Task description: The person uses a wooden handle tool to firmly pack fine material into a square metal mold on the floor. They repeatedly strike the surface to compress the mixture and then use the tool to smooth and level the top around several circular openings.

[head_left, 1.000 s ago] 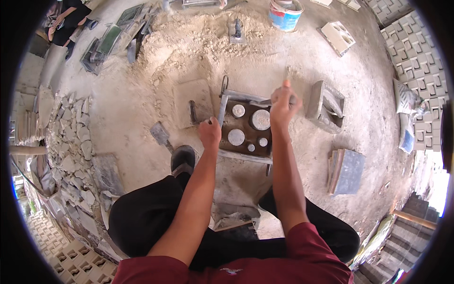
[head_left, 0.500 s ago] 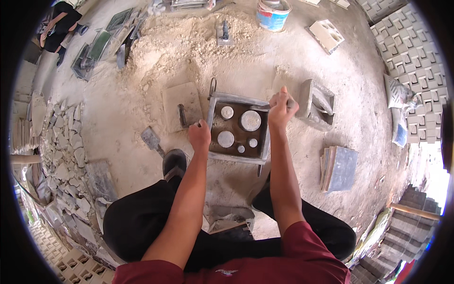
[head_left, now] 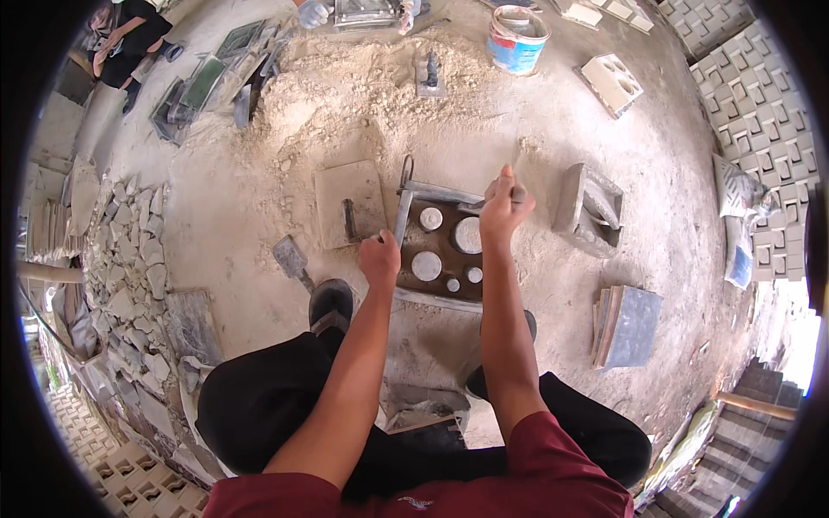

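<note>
A square metal mould (head_left: pixel 404 216) lies on the sandy ground before me, its dark bottom holding several round pale pegs (head_left: pixel 426 265). My left hand (head_left: pixel 380 257) grips the mould's left wall near its front corner. My right hand (head_left: pixel 503 205) is closed on the mould's far right corner, where a flat metal bar (head_left: pixel 436 192) forms the far wall. A looped handle (head_left: pixel 406 167) sticks out at the far left corner. I squat with a dark shoe (head_left: pixel 331 304) just left of the mould.
A flat plate with a handle (head_left: pixel 349 203) and a trowel (head_left: pixel 292 261) lie left of the mould. A grey block frame (head_left: pixel 587 207) and stacked tiles (head_left: pixel 626 324) are right. A paint bucket (head_left: pixel 516 39), sand heap (head_left: pixel 363 82), rubble (head_left: pixel 129 268) and another seated person (head_left: pixel 125 34) are around.
My left hand has dropped from the raised bar at the mould's far left to its left wall. The right hand stays at the far right corner. The view has shifted slightly.
</note>
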A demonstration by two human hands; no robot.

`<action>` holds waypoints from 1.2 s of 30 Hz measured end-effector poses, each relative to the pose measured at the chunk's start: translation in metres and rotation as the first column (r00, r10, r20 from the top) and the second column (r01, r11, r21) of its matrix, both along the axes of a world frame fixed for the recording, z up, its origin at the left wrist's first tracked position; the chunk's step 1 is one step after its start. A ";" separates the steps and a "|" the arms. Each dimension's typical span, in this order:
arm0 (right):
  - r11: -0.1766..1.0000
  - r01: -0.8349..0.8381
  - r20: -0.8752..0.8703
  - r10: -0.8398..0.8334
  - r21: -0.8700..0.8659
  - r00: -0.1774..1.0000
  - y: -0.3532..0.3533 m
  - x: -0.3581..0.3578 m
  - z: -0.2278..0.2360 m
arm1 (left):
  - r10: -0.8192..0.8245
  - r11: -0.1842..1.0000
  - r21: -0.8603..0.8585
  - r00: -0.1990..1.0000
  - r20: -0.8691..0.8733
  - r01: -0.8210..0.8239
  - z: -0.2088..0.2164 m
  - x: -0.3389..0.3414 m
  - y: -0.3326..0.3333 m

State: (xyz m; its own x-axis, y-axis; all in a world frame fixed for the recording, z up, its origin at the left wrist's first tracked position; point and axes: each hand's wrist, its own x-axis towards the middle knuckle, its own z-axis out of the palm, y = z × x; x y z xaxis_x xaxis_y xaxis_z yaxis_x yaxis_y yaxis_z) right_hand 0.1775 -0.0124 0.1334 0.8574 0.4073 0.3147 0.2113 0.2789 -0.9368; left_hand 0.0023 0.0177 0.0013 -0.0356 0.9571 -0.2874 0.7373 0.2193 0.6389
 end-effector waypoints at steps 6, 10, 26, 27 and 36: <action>0.999 -0.034 0.052 0.033 0.017 0.998 0.023 0.002 -0.022 | -0.015 1.000 0.028 1.000 0.018 0.014 0.000 0.012 0.000; 0.992 -0.070 0.048 0.075 -0.103 0.996 0.038 -0.030 0.000 | 0.014 0.999 0.041 1.000 -0.004 -0.014 -0.008 -0.006 0.003; 0.981 -0.088 0.049 0.097 -0.171 0.994 0.051 -0.061 0.022 | -0.011 0.997 -0.071 0.978 0.209 0.027 -0.013 -0.006 0.005; 0.983 -0.072 0.051 0.082 -0.171 0.995 0.047 -0.056 0.012 | -0.027 0.997 -0.072 0.977 0.211 0.043 -0.012 -0.003 0.002; 0.987 -0.096 0.018 0.099 -0.125 0.995 0.041 -0.013 -0.006 | -0.049 0.994 -0.092 0.997 0.060 0.054 -0.009 0.005 0.002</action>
State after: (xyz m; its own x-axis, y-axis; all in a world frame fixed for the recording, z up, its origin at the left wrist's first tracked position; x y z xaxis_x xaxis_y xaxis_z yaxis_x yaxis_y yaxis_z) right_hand 0.1642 0.0288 0.1271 0.8046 0.5255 0.2766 0.2119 0.1811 -0.9604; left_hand 0.0073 0.0193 -0.0077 0.0326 0.9260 -0.3762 0.7117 0.2428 0.6592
